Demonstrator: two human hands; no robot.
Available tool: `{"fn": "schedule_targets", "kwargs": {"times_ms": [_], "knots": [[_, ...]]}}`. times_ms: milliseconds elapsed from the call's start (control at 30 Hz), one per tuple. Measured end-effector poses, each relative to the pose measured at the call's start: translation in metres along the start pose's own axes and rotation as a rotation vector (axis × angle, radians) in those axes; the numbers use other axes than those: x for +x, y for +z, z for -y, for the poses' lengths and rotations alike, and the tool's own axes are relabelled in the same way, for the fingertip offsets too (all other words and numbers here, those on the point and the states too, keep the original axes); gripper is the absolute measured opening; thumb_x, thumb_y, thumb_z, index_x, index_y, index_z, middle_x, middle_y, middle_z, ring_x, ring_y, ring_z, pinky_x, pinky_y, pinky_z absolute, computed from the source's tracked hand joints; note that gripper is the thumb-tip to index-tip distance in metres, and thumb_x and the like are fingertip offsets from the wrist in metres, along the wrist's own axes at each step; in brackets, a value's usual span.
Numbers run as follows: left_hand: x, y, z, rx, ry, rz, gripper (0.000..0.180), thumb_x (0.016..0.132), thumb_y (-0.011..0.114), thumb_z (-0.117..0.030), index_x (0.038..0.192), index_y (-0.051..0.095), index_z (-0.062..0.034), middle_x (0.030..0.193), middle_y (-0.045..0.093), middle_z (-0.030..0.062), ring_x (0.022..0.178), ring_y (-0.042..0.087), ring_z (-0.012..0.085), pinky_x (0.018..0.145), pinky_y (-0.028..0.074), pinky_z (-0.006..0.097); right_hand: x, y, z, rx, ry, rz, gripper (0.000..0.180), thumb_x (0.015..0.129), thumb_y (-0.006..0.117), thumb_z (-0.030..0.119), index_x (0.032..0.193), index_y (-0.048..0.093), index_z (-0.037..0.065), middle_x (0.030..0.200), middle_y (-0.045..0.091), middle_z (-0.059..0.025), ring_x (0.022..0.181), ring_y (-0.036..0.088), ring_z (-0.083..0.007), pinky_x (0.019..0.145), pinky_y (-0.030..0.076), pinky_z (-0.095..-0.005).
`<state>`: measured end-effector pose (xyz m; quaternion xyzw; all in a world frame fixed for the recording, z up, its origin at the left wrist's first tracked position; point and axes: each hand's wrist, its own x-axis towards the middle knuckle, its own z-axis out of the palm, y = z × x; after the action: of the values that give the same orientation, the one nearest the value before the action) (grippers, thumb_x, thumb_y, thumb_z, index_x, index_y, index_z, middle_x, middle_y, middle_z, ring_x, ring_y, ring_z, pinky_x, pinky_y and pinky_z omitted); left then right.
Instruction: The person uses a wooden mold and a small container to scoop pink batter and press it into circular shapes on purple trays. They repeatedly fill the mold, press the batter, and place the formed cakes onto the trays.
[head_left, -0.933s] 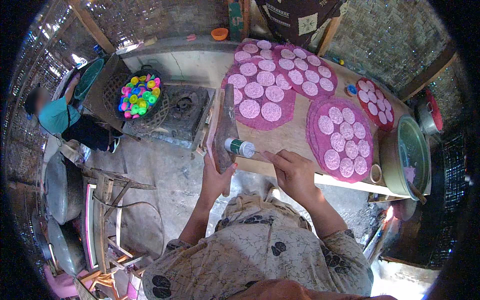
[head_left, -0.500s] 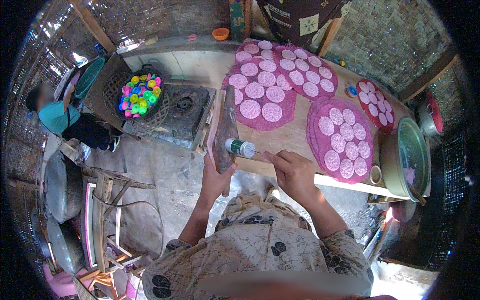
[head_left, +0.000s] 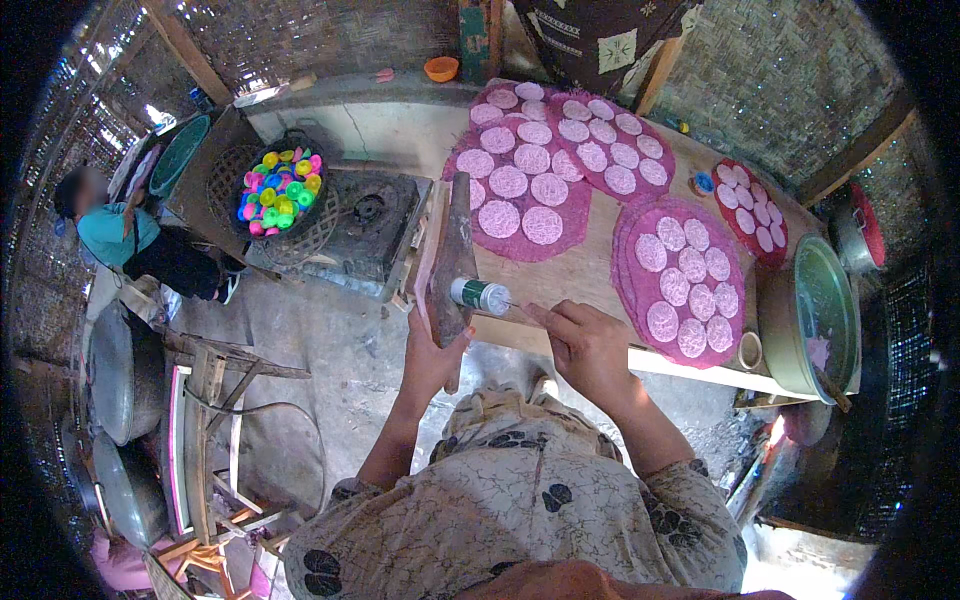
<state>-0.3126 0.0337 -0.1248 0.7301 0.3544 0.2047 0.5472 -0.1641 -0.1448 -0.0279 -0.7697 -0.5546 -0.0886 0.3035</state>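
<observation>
My left hand (head_left: pixel 432 352) is closed round the lower part of a long, dark wooden board (head_left: pixel 457 225), its thumb lying across the near end. A pinkish strip (head_left: pixel 432 272) runs along the board's left side. Against the board's right side lies a white and green can (head_left: pixel 480 294), on its side, with its end toward my right hand (head_left: pixel 588 345). That hand is closed, fingers curled, on a thin rod (head_left: pixel 516 305) that reaches to the can's end. The rod's grip is mostly hidden in my fingers.
Pink cloths (head_left: pixel 625 255) bearing several pale pink discs (head_left: pixel 693 264) cover the wooden table (head_left: pixel 600 240). Its right end holds a large green tub (head_left: pixel 800 370). Left stand a stove (head_left: pixel 365 215) and a basin of coloured cups (head_left: pixel 280 195). A person (head_left: pixel 120 235) sits far left. Fire (head_left: pixel 777 432) burns lower right.
</observation>
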Motion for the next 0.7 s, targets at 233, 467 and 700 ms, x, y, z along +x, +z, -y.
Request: {"fn": "schedule_targets", "kwargs": {"times_ms": [233,467,700], "knots": [[-0.001,0.000,0.001,-0.061,0.020,0.017,0.084,0.081,0.078,-0.019,0.141,0.025,0.0060,0.138,0.046,0.0251,0.129,0.048,0.0322,0.107,0.038,0.042,0.000,0.001,-0.001,0.001,-0.009,-0.033,0.045,0.075,0.065,0.000,0.115,0.070,0.017,0.073,0.059,-0.0037,0.064,0.061,-0.0222,0.056,0.050,-0.0352],[-0.002,-0.001,-0.004,-0.041,-0.009,0.021,0.084,0.081,0.077,-0.017,0.142,0.024,0.0046,0.139,0.044,0.0243,0.129,0.047,0.0316,0.108,0.038,0.042,-0.001,0.001,-0.001,-0.016,-0.010,-0.034,0.043,0.075,0.065,0.000,0.114,0.070,0.017,0.073,0.059,-0.0037,0.064,0.061,-0.0222,0.056,0.050,-0.0347],[-0.004,-0.004,-0.018,0.140,0.069,-0.039,0.092,0.080,0.077,-0.017,0.149,0.019,0.0001,0.140,0.038,0.0252,0.132,0.042,0.0347,0.109,0.036,0.043,-0.002,-0.008,0.005,-0.186,-0.043,0.042,0.038,0.075,0.066,0.004,0.112,0.070,0.012,0.074,0.059,-0.0041,0.065,0.061,-0.0218,0.056,0.050,-0.0361]]}}
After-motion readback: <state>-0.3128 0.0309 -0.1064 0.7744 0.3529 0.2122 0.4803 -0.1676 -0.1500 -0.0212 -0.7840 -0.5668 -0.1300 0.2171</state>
